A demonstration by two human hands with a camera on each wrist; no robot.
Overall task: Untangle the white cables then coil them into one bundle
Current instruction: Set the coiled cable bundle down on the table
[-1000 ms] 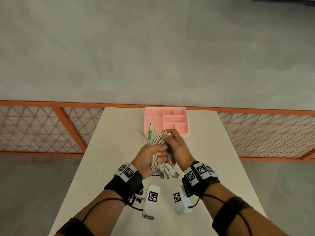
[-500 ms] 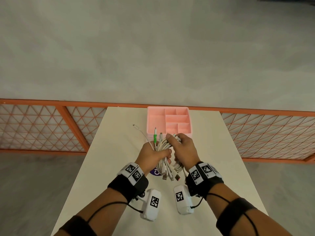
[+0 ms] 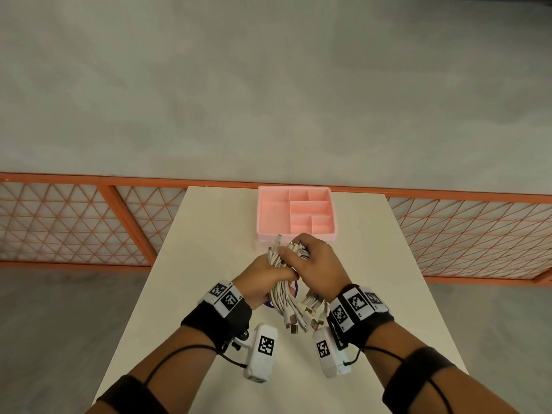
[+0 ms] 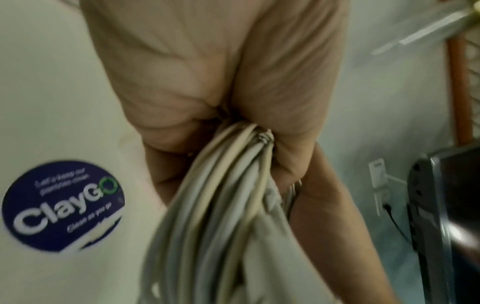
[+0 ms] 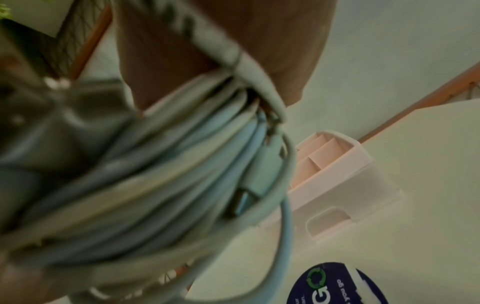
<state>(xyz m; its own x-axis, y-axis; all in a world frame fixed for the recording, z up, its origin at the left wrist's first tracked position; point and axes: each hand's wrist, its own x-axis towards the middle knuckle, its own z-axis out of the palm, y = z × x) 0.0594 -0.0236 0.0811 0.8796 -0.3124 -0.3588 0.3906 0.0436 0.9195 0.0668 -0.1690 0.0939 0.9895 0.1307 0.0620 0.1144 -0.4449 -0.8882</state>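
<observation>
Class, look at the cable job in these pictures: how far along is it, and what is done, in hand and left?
Done: the white cables are gathered into one hank, none loose on the table. In hand: the left hand grips its middle; the right hand holds its upper end. Left: plug ends hang free and uneven, so the coil needs tidying. The pink tray holds nothing.

Two bare forearms reach in from the near edge. Each wrist wears a wide black fabric cuff topped by a band of white blocks printed with black square codes. Under the left hand (image 3: 259,281) and the right hand (image 3: 316,264), a white camera box with one such code hangs below each wrist. Thin black cables run to black elastic bands higher up both forearms.
</observation>
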